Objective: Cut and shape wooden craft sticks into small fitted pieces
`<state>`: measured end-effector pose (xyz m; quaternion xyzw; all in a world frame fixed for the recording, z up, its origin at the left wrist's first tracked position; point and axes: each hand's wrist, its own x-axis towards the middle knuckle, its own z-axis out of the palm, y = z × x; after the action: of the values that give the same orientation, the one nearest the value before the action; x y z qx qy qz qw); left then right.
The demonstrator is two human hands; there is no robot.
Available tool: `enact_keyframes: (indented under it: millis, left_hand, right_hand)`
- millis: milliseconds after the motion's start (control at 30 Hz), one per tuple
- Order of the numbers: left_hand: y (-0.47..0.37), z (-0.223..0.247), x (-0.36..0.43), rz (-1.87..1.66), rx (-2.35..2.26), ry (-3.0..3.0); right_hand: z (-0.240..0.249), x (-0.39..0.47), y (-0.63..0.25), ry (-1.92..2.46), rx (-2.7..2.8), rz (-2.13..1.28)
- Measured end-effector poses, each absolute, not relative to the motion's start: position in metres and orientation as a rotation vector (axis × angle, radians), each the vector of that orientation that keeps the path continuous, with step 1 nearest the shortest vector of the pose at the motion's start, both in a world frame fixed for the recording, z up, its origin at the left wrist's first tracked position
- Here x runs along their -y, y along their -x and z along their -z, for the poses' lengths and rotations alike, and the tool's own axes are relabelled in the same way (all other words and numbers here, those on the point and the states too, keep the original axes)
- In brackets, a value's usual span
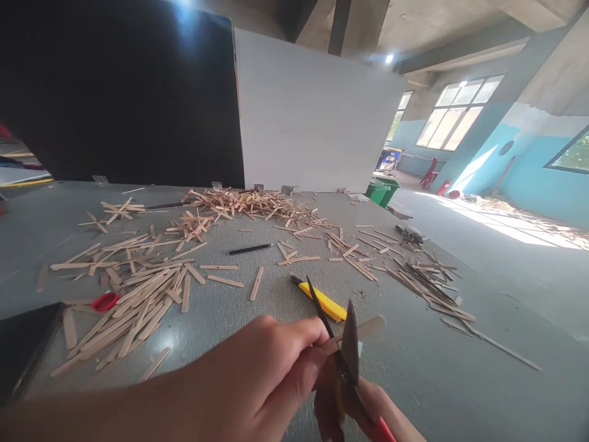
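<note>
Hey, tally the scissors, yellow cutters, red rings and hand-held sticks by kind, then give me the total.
Scissors: 1 pair
Yellow cutter: 1
Red ring: 1
Stick in the left hand: 1
Total: 4

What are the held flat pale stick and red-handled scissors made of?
Held flat pale stick: likely unfinished wood, from its matte tan surface. Red-handled scissors: blades look like dark metal, with a faint sheen; the bright red handle is possibly plastic, though little shows.
</note>
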<state>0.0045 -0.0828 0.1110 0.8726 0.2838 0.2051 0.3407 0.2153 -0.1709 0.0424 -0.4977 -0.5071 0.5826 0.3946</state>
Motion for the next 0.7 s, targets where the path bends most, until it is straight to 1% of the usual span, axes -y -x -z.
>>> enact_keyframes:
  millis: [133,233,433,600,700]
  left_hand:
    - [-0.007,-0.113,0.082,-0.539,-0.686,-2.277]
    - [-0.006,-0.111,0.081,-0.559,-0.71,-2.309]
    - [-0.005,-0.11,0.083,-0.512,-0.702,-2.286]
    - [-0.003,-0.108,0.082,-0.544,-0.721,-2.297]
    - [0.001,-0.105,0.08,-0.508,-0.693,-2.316]
  right_hand:
    - [-0.015,0.165,-0.215,1.133,1.354,-1.44]
    - [-0.007,0.164,-0.217,1.111,1.379,-1.423]
    - [-0.017,0.165,-0.217,1.132,1.418,-1.427]
    - [-0.032,0.168,-0.217,1.198,1.408,-1.449]
    - [-0.035,0.181,-0.216,1.294,1.351,-1.397]
